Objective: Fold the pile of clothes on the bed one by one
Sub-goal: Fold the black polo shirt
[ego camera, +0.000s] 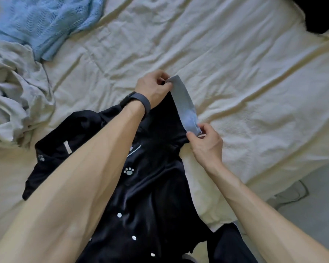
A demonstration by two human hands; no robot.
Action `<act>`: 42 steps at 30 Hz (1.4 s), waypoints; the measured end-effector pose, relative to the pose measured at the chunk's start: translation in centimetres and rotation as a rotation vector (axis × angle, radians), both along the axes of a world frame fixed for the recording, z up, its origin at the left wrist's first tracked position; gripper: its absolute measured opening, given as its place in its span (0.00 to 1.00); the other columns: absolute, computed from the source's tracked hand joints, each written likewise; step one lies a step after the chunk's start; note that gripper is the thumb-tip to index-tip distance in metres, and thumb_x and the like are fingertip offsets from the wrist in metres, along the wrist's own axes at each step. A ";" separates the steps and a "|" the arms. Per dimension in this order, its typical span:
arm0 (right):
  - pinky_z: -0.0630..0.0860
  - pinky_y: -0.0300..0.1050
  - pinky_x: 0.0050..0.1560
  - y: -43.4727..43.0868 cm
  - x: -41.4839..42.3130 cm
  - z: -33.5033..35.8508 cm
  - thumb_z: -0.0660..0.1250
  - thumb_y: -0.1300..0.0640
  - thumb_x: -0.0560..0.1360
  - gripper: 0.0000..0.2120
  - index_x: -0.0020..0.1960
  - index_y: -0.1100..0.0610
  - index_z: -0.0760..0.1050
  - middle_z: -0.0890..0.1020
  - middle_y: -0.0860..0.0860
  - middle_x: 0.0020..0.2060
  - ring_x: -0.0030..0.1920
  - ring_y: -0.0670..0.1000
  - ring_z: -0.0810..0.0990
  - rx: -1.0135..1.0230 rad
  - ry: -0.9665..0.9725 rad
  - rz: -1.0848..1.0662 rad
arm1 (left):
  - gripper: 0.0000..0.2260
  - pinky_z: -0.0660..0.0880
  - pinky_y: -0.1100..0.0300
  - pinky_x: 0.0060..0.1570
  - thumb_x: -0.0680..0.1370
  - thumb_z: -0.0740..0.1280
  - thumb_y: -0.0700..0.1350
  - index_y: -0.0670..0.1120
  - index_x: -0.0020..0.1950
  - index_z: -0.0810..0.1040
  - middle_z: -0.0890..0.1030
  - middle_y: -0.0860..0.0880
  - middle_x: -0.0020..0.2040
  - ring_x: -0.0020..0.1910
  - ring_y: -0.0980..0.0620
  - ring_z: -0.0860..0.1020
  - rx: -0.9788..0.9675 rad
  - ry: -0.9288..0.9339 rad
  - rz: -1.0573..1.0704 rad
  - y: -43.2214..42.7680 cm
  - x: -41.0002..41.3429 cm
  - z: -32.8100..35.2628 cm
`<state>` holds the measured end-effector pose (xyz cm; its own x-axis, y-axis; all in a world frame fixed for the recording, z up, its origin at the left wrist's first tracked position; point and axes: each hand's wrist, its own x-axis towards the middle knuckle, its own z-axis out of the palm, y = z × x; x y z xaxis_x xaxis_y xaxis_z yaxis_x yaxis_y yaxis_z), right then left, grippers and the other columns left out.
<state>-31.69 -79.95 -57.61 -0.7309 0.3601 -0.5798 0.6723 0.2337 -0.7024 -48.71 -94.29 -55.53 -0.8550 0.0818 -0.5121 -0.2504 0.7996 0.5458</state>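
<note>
head view looks down on a black shirt (141,196) spread on the bed (235,63), its body running from the near edge away from the person, with paw prints (129,171) and white buttons (119,215) showing on the front. one sleeve reaches forward and to the right, ending in a pale cuff (185,103), and both hands are on that cuff. the left hand (154,88), with a dark wristband (139,100) on its wrist, pinches the far corner between thumb and fingertips; the right hand (205,144) pinches the near corner in the same way. the cuff is stretched taut between them, its long axis running from far-left to near-right, so the left hand sits beyond and the right hand nearer the person. the rest of the shirt lies below and behind the hands, under the left forearm, with the collar area off to the left. the step looks like squaring the sleeve end before laying it across the body, and that fold would turn on carrying the cuff back toward the person and leftward over the shirt front; the right hand is closer to the shoulder seam that would act as the hinge. a blue knit garment (46,21) lies well apart at the far left, beside a crumpled pale cloth (11,95), both apparently not yet folded.
</note>
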 end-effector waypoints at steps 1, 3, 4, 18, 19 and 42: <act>0.70 0.36 0.41 -0.7 0.3 0.7 0.70 0.55 0.74 0.03 0.44 0.49 0.76 0.80 0.45 0.39 0.41 0.46 0.78 0.039 0.093 0.010 | 0.02 0.71 0.65 0.40 0.74 0.69 0.51 0.57 0.43 0.77 0.80 0.57 0.42 0.45 0.54 0.77 0.088 -0.006 0.093 -1.0 0.6 0.9; 0.69 0.32 0.41 -3.0 1.5 2.4 0.70 0.57 0.74 0.04 0.45 0.49 0.76 0.77 0.43 0.40 0.41 0.44 0.76 0.090 0.287 0.081 | 0.01 0.72 0.60 0.44 0.69 0.68 0.50 0.56 0.37 0.78 0.79 0.58 0.35 0.40 0.54 0.76 0.235 0.022 0.287 -3.9 2.6 3.0; 0.69 0.31 0.40 -4.5 2.4 3.2 0.70 0.58 0.73 0.05 0.46 0.49 0.77 0.76 0.42 0.41 0.40 0.43 0.75 0.104 0.358 0.153 | 0.03 0.72 0.57 0.45 0.68 0.66 0.50 0.57 0.34 0.79 0.79 0.58 0.34 0.40 0.55 0.76 0.263 0.060 0.384 -5.9 4.3 3.9; 0.82 0.45 0.49 -12.9 12.2 3.2 0.71 0.42 0.76 0.19 0.62 0.51 0.76 0.81 0.41 0.52 0.44 0.42 0.83 -0.182 -0.364 0.193 | 0.22 0.63 0.56 0.66 0.77 0.68 0.44 0.46 0.72 0.72 0.71 0.43 0.70 0.69 0.42 0.68 -0.233 -0.053 0.562 -20.7 24.6 1.2; 0.84 0.46 0.45 -12.8 11.4 3.2 0.72 0.41 0.75 0.19 0.60 0.53 0.76 0.81 0.44 0.52 0.45 0.45 0.85 -0.285 -0.483 0.052 | 0.23 0.64 0.56 0.66 0.78 0.68 0.47 0.46 0.72 0.71 0.70 0.45 0.70 0.69 0.44 0.68 -0.203 -0.023 0.533 -19.9 23.2 1.0; 0.72 0.36 0.29 -10.8 6.9 0.4 0.78 0.53 0.72 0.15 0.57 0.55 0.80 0.81 0.49 0.55 0.32 0.44 0.80 -0.917 -0.572 -0.687 | 0.13 0.78 0.61 0.46 0.75 0.75 0.45 0.48 0.57 0.78 0.81 0.51 0.47 0.45 0.53 0.81 0.196 -0.266 0.478 -15.8 6.9 -3.3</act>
